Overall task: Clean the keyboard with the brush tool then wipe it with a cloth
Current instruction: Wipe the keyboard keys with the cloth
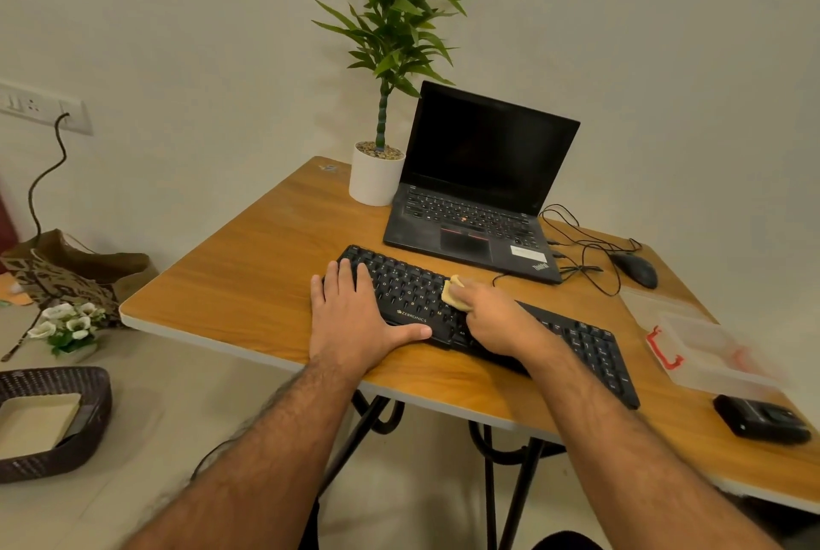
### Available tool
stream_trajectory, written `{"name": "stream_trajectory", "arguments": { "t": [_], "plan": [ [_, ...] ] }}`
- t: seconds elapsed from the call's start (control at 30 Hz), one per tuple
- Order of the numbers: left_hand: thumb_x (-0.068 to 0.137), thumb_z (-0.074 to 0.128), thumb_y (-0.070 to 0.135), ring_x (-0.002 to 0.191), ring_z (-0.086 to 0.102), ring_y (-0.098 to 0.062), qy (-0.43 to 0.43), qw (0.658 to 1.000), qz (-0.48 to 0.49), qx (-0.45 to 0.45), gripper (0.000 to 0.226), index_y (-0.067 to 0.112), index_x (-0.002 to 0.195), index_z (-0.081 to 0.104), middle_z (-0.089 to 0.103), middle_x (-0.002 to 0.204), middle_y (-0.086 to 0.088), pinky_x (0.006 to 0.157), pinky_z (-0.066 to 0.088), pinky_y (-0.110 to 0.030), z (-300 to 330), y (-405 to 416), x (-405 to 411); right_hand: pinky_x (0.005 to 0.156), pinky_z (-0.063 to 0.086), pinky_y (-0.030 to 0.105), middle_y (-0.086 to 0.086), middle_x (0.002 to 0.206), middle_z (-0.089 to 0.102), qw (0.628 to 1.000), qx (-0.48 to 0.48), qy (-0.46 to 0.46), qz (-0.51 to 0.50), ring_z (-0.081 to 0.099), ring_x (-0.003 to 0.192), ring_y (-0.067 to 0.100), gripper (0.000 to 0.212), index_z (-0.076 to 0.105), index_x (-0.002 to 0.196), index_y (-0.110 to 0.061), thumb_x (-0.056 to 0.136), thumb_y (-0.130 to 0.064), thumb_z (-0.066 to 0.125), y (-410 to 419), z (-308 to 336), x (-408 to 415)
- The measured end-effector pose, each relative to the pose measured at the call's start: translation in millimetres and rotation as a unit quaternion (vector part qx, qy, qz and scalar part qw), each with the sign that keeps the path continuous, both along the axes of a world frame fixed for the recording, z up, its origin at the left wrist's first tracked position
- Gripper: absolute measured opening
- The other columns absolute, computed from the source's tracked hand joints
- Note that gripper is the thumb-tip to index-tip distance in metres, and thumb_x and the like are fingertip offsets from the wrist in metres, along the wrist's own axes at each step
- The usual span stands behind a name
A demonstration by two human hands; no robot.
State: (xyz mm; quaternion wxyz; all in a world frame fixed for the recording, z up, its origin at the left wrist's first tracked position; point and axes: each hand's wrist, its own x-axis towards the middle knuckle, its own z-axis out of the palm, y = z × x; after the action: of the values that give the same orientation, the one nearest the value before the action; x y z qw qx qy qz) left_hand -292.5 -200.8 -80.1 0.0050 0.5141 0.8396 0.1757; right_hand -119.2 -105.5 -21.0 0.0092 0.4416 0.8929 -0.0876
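Observation:
A black keyboard (590, 341) lies at an angle near the front edge of the wooden table (248, 265). My left hand (355, 319) rests flat on its left end, fingers straight and thumb along the front edge. My right hand (497, 319) grips a small pale yellow cloth (453, 294) and presses it onto the keys in the middle of the keyboard. No brush tool is visible in the frame.
An open black laptop (479, 185) stands behind the keyboard, with a white plant pot (375, 181) to its left. A mouse (634, 267) and cables lie at the right. A clear plastic box (710, 354) and a black device (761, 418) sit near the right edge.

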Motion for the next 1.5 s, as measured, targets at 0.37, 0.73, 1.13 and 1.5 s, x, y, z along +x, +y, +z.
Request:
{"name": "stream_trajectory", "arguments": {
  "t": [0.37, 0.73, 1.13, 1.5],
  "plan": [
    [0.052, 0.029, 0.104, 0.153, 0.001, -0.030, 0.004, 1.000, 0.001, -0.002, 0.143, 0.010, 0.158, 0.009, 0.008, 0.166, -0.013, 0.124, 0.002, -0.051, 0, -1, 1, 0.118, 0.027, 0.038, -0.001, 0.162, 0.021, 1.000, 0.027, -0.014, -0.008, 0.028, 0.145, 0.024, 0.060, 0.035, 0.151, -0.022, 0.095, -0.001, 0.042, -20, -8, -3],
    [0.052, 0.030, 0.104, 0.153, 0.000, -0.029, -0.003, 1.000, 0.000, -0.003, 0.143, 0.010, 0.158, 0.009, 0.008, 0.166, -0.013, 0.124, 0.001, -0.050, 1, 0, 0, 0.117, 0.026, 0.036, -0.001, 0.162, 0.022, 0.997, 0.068, -0.026, 0.002, 0.027, 0.146, 0.021, 0.059, 0.033, 0.153, -0.021, 0.097, -0.003, 0.043, -41, -6, 5],
    [0.052, 0.033, 0.104, 0.153, 0.002, -0.029, -0.005, 1.000, 0.001, -0.001, 0.143, 0.010, 0.158, 0.009, 0.009, 0.166, -0.013, 0.124, 0.004, -0.050, 0, -1, 0, 0.118, 0.021, 0.031, 0.003, 0.161, 0.021, 0.993, 0.116, -0.008, 0.024, 0.024, 0.146, 0.019, 0.056, 0.031, 0.153, -0.019, 0.099, -0.004, 0.040, -76, -8, 18],
    [0.054, 0.034, 0.103, 0.153, 0.002, -0.030, 0.001, 1.000, 0.000, -0.005, 0.141, 0.010, 0.158, 0.009, 0.009, 0.166, -0.013, 0.124, 0.003, -0.051, 4, -3, 2, 0.120, 0.019, 0.034, -0.006, 0.163, 0.018, 0.994, 0.097, -0.009, 0.044, 0.021, 0.148, 0.016, 0.058, 0.032, 0.153, -0.027, 0.100, -0.006, 0.041, -88, -19, 35]
  ]
}}
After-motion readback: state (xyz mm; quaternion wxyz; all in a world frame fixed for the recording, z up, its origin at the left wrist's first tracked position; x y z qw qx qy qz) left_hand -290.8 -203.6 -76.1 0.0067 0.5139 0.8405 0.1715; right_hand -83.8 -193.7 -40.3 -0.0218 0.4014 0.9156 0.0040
